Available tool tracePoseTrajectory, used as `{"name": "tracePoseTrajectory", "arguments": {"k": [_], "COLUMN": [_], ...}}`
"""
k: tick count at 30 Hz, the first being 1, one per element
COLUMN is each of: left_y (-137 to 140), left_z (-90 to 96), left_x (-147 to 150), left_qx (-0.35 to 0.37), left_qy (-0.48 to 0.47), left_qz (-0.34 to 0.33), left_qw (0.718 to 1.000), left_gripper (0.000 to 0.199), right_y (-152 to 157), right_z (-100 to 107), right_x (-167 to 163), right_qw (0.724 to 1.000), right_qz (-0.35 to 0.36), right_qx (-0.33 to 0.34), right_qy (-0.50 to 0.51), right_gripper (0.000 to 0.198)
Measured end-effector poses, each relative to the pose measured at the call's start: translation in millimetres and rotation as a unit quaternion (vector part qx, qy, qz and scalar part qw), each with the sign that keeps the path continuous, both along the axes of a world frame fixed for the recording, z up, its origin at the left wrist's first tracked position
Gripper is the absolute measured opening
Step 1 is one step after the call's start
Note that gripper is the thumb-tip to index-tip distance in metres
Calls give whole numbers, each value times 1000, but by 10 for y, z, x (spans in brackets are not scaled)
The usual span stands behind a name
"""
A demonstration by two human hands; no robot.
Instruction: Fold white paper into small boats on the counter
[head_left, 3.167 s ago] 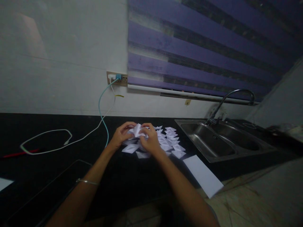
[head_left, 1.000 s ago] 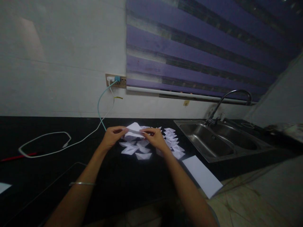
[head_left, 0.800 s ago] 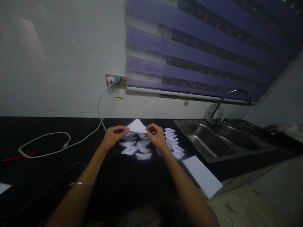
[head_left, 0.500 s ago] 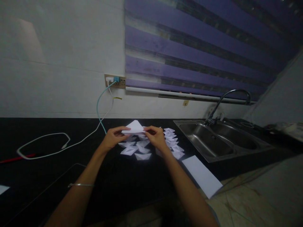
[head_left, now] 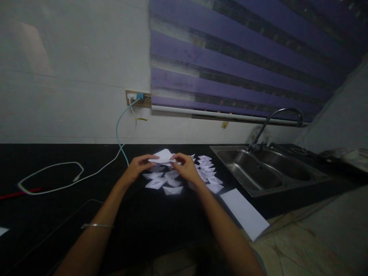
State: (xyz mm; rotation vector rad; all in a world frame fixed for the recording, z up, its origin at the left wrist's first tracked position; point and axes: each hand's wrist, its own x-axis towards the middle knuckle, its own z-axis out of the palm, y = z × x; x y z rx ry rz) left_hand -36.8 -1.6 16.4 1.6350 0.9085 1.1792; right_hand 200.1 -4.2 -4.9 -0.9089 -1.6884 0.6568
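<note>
A folded sheet of white paper (head_left: 163, 156) is held up between my two hands, its pointed top facing the wall. My left hand (head_left: 137, 167) pinches its left end between thumb and fingers. At the other end, my right hand (head_left: 184, 165) grips it the same way. Below and behind the hands, several white paper boats (head_left: 173, 190) lie on the black countertop (head_left: 161, 226). More paper boats (head_left: 214, 180) form a row to the right of my right forearm, which hides some of them.
A stack of flat white paper (head_left: 244, 214) lies at the counter's right front edge. Beyond it is a steel double sink (head_left: 250, 168) with a curved faucet (head_left: 267, 124). A white cable (head_left: 100, 174) loops across the left side, near a red item (head_left: 20, 193). Wall sockets (head_left: 138, 99) hold plugs.
The folded paper has tilted and its top looks lower and flatter. My right hand has shifted slightly left along its edge. Both hands keep their hold.
</note>
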Motion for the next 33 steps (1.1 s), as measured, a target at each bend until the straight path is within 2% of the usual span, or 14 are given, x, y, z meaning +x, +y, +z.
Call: {"name": "tracePoseTrajectory", "arguments": {"k": [9, 12, 18, 24, 27, 33], "left_y": [74, 93, 119, 42, 24, 21], "left_z": [-65, -102, -145, -101, -62, -31], "left_x": [4, 20, 39, 96, 96, 72], "left_qx": [-26, -17, 80, 15, 34, 61], "left_qy": [-19, 4, 55, 79, 53, 36], "left_qz": [-46, -39, 4, -25, 4, 60], "left_qw": [998, 999, 995, 996, 998, 996], "left_gripper": [55, 50, 30, 28, 30, 27], "right_y": [-120, -162, -177, -148, -137, -155], "right_z": [102, 146, 159, 124, 114, 135], "right_x": [-28, -30, -30, -32, -28, -28], "right_qw": [998, 996, 992, 994, 996, 998], "right_qz": [-25, -23, -35, -66, -74, -47], "right_qx": [19, 46, 71, 58, 46, 38], "right_qy": [-49, -74, -99, -59, -37, -20], "right_gripper": [17, 14, 17, 20, 23, 24]}}
